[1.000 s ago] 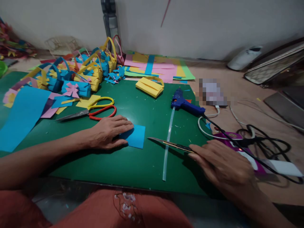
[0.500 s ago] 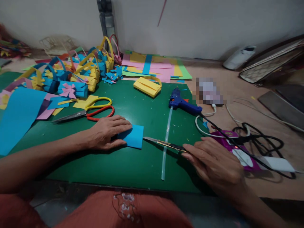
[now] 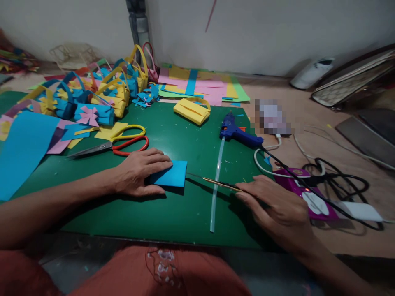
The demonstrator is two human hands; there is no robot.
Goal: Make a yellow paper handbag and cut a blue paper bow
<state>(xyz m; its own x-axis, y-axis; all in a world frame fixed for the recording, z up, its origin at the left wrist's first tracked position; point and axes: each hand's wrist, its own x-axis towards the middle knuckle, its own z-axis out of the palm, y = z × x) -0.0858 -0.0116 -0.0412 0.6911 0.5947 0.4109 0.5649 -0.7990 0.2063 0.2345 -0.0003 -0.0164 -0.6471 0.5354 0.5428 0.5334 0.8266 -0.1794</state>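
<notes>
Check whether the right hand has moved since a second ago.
Yes: judged against the glue stick, the right hand has moved left, closer to the stick and the blue paper.

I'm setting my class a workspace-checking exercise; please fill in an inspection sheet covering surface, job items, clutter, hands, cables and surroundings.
Surface: green tabletop, small scraps scattered on it.
Job's things: folded blue paper; cutter knife, tip at the paper's right edge.
Clutter: scissors, paper bags, glue gun with glue stick.
Hands: left hand presses the blue paper; right hand holds the cutter knife.
Cables: black cable crossing purple power strip; white cable looped nearby.
Surroundings: pale wall behind; white object at right.
</notes>
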